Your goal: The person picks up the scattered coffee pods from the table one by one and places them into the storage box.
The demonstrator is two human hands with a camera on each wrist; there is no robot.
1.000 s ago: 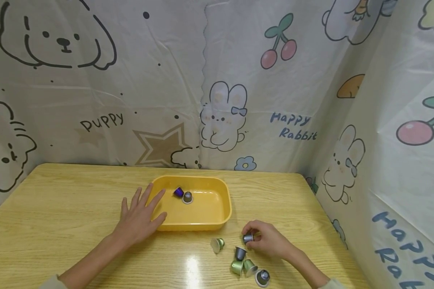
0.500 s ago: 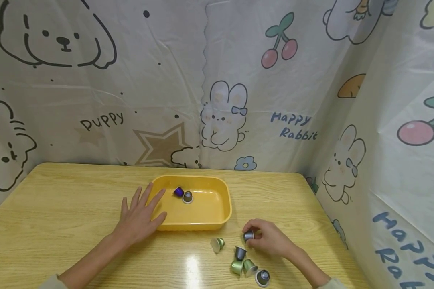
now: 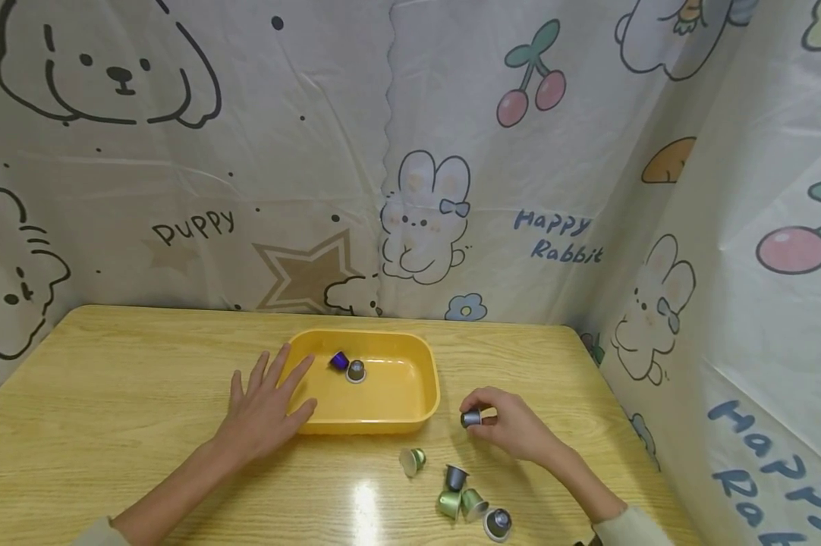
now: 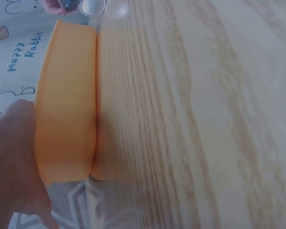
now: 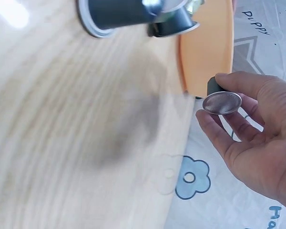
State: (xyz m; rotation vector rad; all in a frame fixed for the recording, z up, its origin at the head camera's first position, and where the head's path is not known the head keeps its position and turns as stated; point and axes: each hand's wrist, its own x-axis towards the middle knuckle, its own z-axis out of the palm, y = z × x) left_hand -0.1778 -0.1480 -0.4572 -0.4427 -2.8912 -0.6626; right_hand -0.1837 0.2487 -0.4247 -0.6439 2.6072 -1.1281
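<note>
Between thumb and fingers, my right hand (image 3: 513,428) pinches a dark blue-grey coffee capsule (image 3: 470,418), raised off the table to the right of the yellow tray (image 3: 397,383). The right wrist view shows that capsule's round foil lid (image 5: 222,103). My left hand (image 3: 263,406) lies over the tray's left edge with its fingers spread, holding nothing. Inside the tray are a purple capsule (image 3: 340,360) and a dark capsule (image 3: 357,371), side by side near the back.
In front of the tray lies a green capsule (image 3: 413,461) on its side. Nearer me are a dark capsule (image 3: 456,478), two green capsules (image 3: 449,503) and another dark capsule (image 3: 498,523), grouped on the wooden table (image 3: 158,364). A printed curtain (image 3: 274,152) hangs behind.
My right hand has lifted the dark coffee capsule up and away from the group, toward the back of the table. My left hand stays in place.
</note>
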